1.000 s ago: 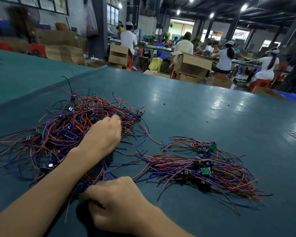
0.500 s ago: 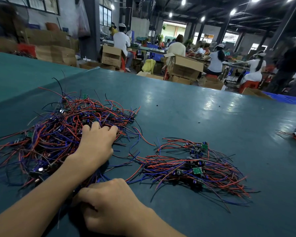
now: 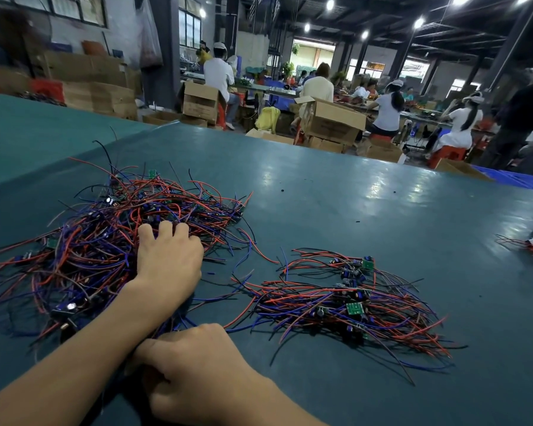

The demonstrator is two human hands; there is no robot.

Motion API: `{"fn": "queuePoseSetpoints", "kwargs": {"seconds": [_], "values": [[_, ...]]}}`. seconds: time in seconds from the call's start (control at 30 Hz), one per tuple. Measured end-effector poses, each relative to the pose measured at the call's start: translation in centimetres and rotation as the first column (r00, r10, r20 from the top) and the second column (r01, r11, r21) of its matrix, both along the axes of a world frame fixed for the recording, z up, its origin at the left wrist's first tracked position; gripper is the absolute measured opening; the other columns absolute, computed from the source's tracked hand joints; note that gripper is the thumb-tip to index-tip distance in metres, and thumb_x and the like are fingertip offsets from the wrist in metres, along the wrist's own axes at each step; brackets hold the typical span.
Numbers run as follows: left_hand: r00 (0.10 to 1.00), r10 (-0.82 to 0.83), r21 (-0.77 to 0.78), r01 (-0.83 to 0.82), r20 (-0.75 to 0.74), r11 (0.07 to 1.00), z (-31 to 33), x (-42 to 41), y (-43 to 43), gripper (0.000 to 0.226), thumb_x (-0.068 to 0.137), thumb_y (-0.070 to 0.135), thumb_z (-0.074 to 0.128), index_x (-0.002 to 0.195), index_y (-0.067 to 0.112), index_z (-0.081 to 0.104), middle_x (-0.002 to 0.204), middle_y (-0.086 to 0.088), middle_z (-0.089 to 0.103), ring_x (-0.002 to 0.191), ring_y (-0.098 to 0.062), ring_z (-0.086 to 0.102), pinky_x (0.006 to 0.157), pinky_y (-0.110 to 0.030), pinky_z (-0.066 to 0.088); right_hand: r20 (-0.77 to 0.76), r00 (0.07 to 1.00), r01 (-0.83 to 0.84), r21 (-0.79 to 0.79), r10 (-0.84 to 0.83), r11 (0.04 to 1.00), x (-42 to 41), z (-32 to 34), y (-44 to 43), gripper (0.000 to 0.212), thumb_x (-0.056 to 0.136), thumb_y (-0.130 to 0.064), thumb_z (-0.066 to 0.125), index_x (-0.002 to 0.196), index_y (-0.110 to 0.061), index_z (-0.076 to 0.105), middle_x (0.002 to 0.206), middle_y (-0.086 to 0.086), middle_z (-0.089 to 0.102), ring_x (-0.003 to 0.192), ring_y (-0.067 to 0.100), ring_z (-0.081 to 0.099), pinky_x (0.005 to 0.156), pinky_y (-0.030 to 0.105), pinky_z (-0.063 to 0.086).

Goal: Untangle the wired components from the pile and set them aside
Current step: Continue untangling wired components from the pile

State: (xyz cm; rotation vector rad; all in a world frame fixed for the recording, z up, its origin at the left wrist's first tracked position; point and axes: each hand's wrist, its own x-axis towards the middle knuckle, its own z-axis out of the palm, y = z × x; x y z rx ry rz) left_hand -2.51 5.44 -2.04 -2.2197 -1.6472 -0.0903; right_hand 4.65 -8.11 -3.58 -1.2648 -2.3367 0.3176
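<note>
Plainly, the pile (image 3: 105, 241) of red, blue and black wired components sprawls on the green worktop (image 3: 320, 210), with both hands in it. The left hand (image 3: 170, 259) sits on the pile's middle, its fingers (image 3: 163, 230) bent down into the tangle with the tips buried; it looks to be grasping a clump and pinning the mass. The right hand (image 3: 197, 373) is at the pile's near edge, clenched, with a few wires (image 3: 179, 325) running in under the fist, though which strand it pinches is hidden. Those strands lie lengthwise between the two hands, from the pile's middle toward its near edge. Right of the pile, apart from it save for stray ends, lies the sorted heap (image 3: 345, 302), its leads running mostly crosswise. The right hand is nearer that heap, so the pull likely goes rightward from the pile while the left pins it.
</note>
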Motion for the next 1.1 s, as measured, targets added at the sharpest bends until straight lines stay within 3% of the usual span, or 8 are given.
{"fn": "queuePoseSetpoints", "kwargs": {"seconds": [0.17, 0.27, 0.37, 0.57, 0.8, 0.93, 1.03, 1.1], "values": [[0.955, -0.224, 0.326, 0.152, 0.195, 0.933, -0.1, -0.1, 0.5, 0.020, 0.098, 0.033, 0.058, 0.099, 0.014, 0.065, 0.099, -0.010, 0.055, 0.092, -0.033, 0.048, 0.075, -0.046, 0.029, -0.018, 1.000, 0.008, 0.010, -0.008, 1.000, -0.1, 0.2, 0.0, 0.028, 0.083, -0.011, 0.063, 0.108, -0.020, 0.070, 0.092, 0.007, 0.072, 0.085, 0.039, 0.065, 0.065, 0.045, 0.050], [0.911, -0.349, 0.482, 0.209, 0.219, 0.851, 0.0, 0.4, 0.5, 0.026, 0.103, 0.034, 0.047, 0.101, 0.015, 0.065, 0.095, -0.007, 0.060, 0.087, -0.032, 0.051, 0.077, -0.046, 0.031, -0.018, 1.000, 0.008, 0.012, -0.007, 1.000, -0.1, 0.2, 0.1, 0.026, 0.083, -0.012, 0.063, 0.107, -0.019, 0.071, 0.090, 0.007, 0.072, 0.083, 0.039, 0.064, 0.062, 0.043, 0.046], [0.828, -0.506, 0.543, 0.317, 0.242, 0.778, 0.0, 0.7, 0.3, 0.034, 0.107, 0.034, 0.037, 0.108, 0.014, 0.064, 0.084, -0.002, 0.065, 0.077, -0.028, 0.056, 0.078, -0.046, 0.038, -0.010, 1.000, 0.000, 0.014, 0.000, 1.000, 0.0, 0.2, 0.1, 0.025, 0.084, -0.013, 0.063, 0.107, -0.019, 0.071, 0.088, 0.007, 0.071, 0.081, 0.038, 0.063, 0.059, 0.041, 0.044], [0.689, -0.688, 0.610, 0.449, 0.229, 0.653, 0.7, 0.5, 0.2, 0.026, 0.106, 0.028, 0.051, 0.113, 0.009, 0.066, 0.091, -0.005, 0.066, 0.077, -0.028, 0.060, 0.077, -0.046, 0.046, 0.023, 1.000, -0.012, 0.031, 0.012, 0.999, 0.0, 0.3, 0.0, 0.024, 0.084, -0.013, 0.062, 0.106, -0.019, 0.070, 0.087, 0.007, 0.070, 0.078, 0.038, 0.061, 0.058, 0.040, 0.042], [0.703, -0.622, 0.607, 0.338, 0.344, 0.719, 1.7, -1.1, 1.0, 0.024, 0.102, 0.006, 0.050, 0.124, -0.001, 0.059, 0.094, -0.018, 0.059, 0.079, -0.037, 0.058, 0.068, -0.056, 0.044, 0.060, 0.998, -0.001, 0.019, 0.000, 1.000, -0.1, 0.6, -0.2, 0.021, 0.088, -0.016, 0.058, 0.107, -0.018, 0.068, 0.087, 0.009, 0.069, 0.080, 0.040, 0.060, 0.063, 0.047, 0.047], [0.587, -0.709, 0.704, 0.306, 0.390, 0.641, 2.4, -2.3, 1.4, 0.024, 0.102, -0.001, 0.049, 0.124, -0.005, 0.054, 0.104, -0.023, 0.057, 0.088, -0.041, 0.056, 0.078, -0.055, 0.049, 0.033, 0.999, 0.004, 0.041, -0.006, 0.999, -0.1, 0.5, -0.3, 0.020, 0.090, -0.017, 0.056, 0.106, -0.018, 0.068, 0.084, 0.009, 0.067, 0.077, 0.038, 0.058, 0.062, 0.046, 0.045], [0.435, -0.836, 0.760, 0.400, 0.334, 0.512, 2.6, -2.6, 1.1, 0.031, 0.101, -0.003, 0.049, 0.131, -0.002, 0.046, 0.113, -0.019, 0.051, 0.097, -0.035, 0.056, 0.098, -0.033, 0.049, -0.014, 1.000, -0.012, 0.078, 0.013, 0.997, 0.1, -0.2, -0.2, 0.022, 0.090, -0.017, 0.056, 0.108, -0.020, 0.070, 0.086, 0.007, 0.070, 0.080, 0.037, 0.061, 0.063, 0.046, 0.048], [0.372, -0.888, 0.761, 0.483, 0.271, 0.434, 2.6, -2.2, 0.8, 0.037, 0.099, -0.006, 0.051, 0.134, 0.000, 0.043, 0.114, -0.019, 0.051, 0.100, -0.032, 0.055, 0.104, -0.024, 0.042, -0.144, 0.989, -0.024, 0.093, 0.037, 0.995, 0.3, -0.4, -0.2, 0.026, 0.089, -0.015, 0.057, 0.109, -0.020, 0.072, 0.094, 0.004, 0.074, 0.088, 0.029, 0.068, 0.073, 0.043, 0.054]]}}
